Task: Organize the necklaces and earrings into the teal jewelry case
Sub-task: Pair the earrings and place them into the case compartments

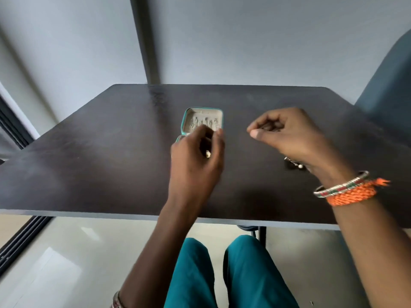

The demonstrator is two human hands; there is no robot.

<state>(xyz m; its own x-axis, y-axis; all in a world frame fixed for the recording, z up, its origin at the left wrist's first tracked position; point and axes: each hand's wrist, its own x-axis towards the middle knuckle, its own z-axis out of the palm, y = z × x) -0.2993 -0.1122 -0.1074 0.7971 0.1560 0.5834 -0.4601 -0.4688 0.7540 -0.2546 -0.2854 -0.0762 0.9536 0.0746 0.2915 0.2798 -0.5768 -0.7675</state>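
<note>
A dark desk [100, 156] fills the middle of the view, with both hands raised over it. Beyond the right hand, at the far right edge, part of a blue chair [389, 85] stands against the desk.

The left hand [195, 161] hovers with its fingers curled; a small pale, metallic piece [208, 154] shows between its fingers and thumb, too blurred to name, so it seems pinched there. The right hand [287, 134] is held well apart from the left, its fingers curled tightly inward with the thumb tip pressed against the forefinger; whether anything fine is caught in that pinch cannot be told. On the right wrist sit a striped bangle [340, 185] and an orange woven band [353, 195].

The teal jewelry case [183, 121] lies open on the desk just beyond the left hand, whose fingertips partly cover its near half. The far half has a pale lining in which a row of small earrings [206, 123] is set.

Under the right wrist, on the desk, lies a small dark cluster of jewelry [293, 164] with a white bead, partly hidden by the hand.
</note>
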